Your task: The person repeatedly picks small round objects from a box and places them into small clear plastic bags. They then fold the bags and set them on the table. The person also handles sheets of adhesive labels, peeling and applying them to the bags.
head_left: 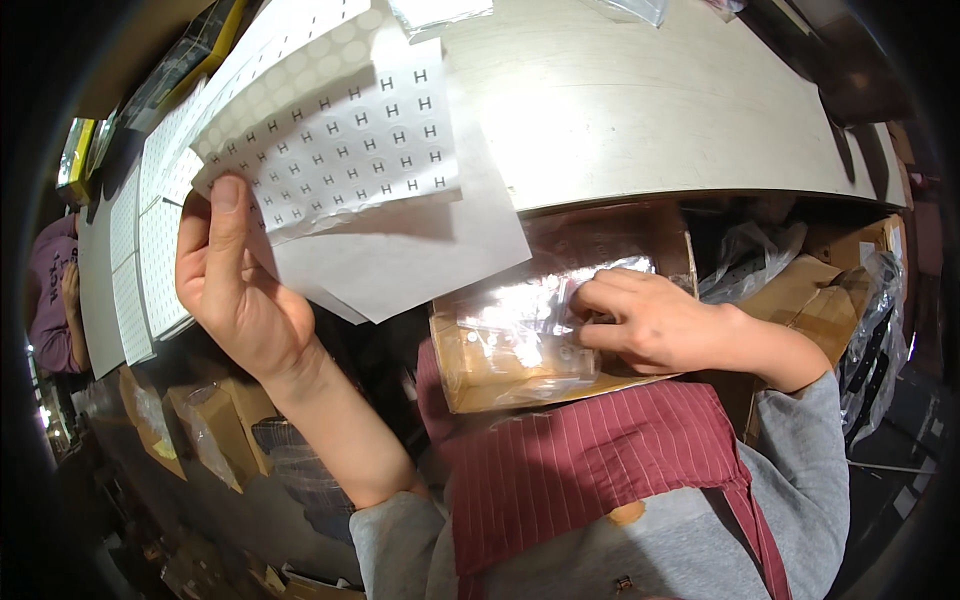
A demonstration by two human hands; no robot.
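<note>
My left hand (240, 270) is raised over the table's near edge, thumb on top, pinching a sticker sheet (350, 150). The sheet is white, with rows of round labels bearing small dark marks, and part of it has peeled-out circles. Larger white paper (440, 255) lies beneath and behind it. My right hand (640, 320) is down inside an open cardboard box (460, 390) in front of my body. Its bent fingers are closed at the shiny clear plastic bags (520, 320) in the box; the fingertips are partly hidden by the plastic.
The pale table (680, 110) curves across the top. More label sheets (155, 260) lie on its left part. Another cardboard box (800, 300) with crumpled clear plastic (755, 255) stands at the right. Small cartons (215, 430) are below left. Another person in a purple top (55, 290) is at far left.
</note>
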